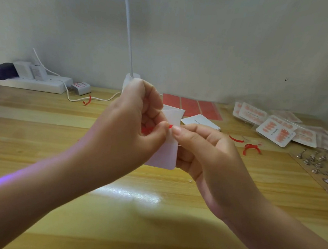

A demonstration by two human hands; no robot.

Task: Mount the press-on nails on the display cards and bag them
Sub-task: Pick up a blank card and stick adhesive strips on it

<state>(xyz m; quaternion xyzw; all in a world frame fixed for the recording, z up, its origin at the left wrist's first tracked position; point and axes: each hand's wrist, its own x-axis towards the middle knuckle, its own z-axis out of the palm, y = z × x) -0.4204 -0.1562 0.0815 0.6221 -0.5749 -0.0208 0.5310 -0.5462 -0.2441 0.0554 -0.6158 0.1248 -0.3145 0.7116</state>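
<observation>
wooden table (perhaps glossy), pale wall

The table looks like pale wood, smooth with a glossy sheen; the display card is matt white paper; the bagged sets lie in shiny clear plastic; the power strip is smooth white plastic

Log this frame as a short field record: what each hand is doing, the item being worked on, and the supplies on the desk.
left hand: grips white display card
right hand: pinches red strip at the card's edge
finished sets: bagged nail cards heaped at the back right
adhesive: red tape sheets behind the hands
blanks: white card stack
scraps: red peeled strips on wooden desk
</observation>
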